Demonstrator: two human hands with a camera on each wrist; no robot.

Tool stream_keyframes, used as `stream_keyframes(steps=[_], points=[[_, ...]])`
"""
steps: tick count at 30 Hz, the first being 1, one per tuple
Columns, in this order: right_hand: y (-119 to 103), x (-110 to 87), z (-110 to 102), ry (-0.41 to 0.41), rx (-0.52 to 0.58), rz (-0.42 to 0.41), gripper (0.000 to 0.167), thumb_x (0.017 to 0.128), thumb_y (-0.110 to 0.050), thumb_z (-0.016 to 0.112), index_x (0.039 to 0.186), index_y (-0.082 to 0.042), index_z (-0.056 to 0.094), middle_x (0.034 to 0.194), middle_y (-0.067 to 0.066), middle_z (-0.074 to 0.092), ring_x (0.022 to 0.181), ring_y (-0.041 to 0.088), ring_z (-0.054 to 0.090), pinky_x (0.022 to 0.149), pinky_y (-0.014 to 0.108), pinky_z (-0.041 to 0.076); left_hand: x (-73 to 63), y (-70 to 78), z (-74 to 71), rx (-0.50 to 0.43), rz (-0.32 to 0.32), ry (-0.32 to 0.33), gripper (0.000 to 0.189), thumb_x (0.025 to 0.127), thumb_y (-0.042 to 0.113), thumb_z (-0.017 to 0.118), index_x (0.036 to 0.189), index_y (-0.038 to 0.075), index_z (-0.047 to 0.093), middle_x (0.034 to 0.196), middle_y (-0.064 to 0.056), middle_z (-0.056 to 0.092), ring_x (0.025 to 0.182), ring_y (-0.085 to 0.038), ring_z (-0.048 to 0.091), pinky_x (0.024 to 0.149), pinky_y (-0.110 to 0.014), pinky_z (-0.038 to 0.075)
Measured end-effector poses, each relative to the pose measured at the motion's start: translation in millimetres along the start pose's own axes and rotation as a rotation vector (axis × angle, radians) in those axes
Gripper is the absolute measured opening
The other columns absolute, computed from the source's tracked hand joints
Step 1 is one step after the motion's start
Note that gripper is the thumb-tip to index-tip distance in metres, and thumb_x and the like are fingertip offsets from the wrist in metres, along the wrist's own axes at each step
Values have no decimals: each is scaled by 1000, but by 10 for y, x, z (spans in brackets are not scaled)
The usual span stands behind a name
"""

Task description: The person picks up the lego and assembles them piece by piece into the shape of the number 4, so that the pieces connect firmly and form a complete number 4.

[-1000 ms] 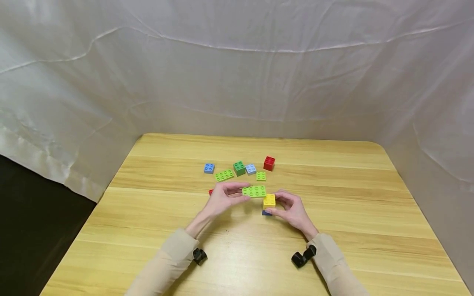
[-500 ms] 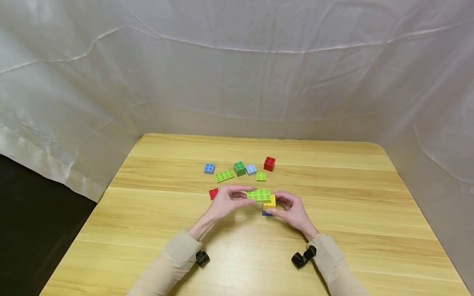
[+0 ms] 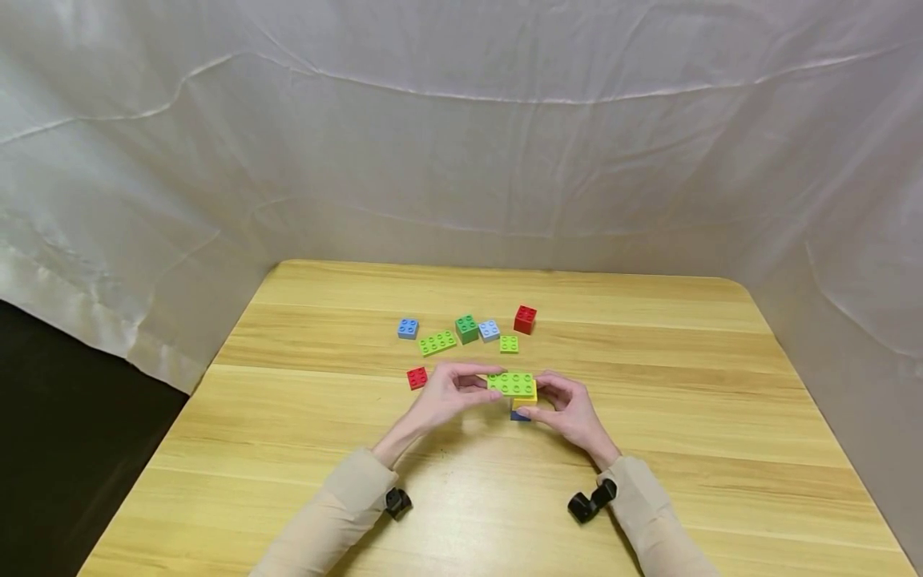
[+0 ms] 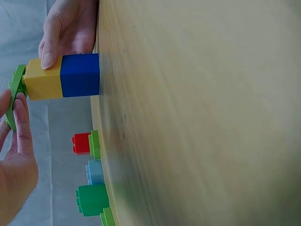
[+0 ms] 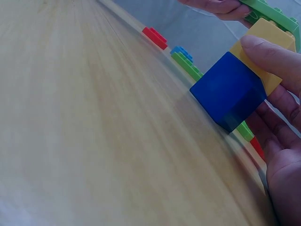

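My left hand (image 3: 445,398) pinches a flat lime-green toy brick (image 3: 510,385) by its left end, fingers behind and thumb in front. The lime brick's right part lies over a yellow brick (image 4: 43,80); in the left wrist view it is slightly tilted, right at the yellow studs. Under the yellow brick is a dark blue brick (image 4: 80,75), standing on the table as a two-brick stack. My right hand (image 3: 570,407) grips the yellow brick from the right, thumb on its near side. The right wrist view shows the same blue brick (image 5: 228,92) with the thumb above it.
Beyond the hands on the wooden table (image 3: 649,344) lie a blue brick (image 3: 407,328), another flat lime brick (image 3: 437,343), a green brick (image 3: 466,328), a light blue brick (image 3: 489,330), a small lime brick (image 3: 509,344) and a dark red brick (image 3: 525,319). A flat red brick (image 3: 416,378) sits beside the left hand.
My left hand has moved right and slightly nearer, bringing the lime brick over the yellow one. The red brick behind it has come into sight. My right hand stays on the stack.
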State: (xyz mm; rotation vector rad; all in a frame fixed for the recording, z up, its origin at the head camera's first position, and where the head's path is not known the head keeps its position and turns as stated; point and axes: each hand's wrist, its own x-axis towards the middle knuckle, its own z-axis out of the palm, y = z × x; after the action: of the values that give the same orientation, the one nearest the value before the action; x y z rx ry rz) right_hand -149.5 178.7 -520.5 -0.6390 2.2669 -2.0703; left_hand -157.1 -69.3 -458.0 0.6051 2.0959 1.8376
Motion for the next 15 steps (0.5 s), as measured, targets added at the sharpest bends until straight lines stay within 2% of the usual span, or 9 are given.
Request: stream_keyframes(steps=[15], points=[[-28, 2, 15, -7, 7, -11, 41, 77, 7, 81, 114, 11, 65, 108, -12, 68, 103, 1, 66, 97, 18, 56, 20, 10, 26, -12, -28, -9, 41, 88, 4, 76, 127, -1, 66, 132, -22, 66, 89, -8, 69, 84, -22, 62]])
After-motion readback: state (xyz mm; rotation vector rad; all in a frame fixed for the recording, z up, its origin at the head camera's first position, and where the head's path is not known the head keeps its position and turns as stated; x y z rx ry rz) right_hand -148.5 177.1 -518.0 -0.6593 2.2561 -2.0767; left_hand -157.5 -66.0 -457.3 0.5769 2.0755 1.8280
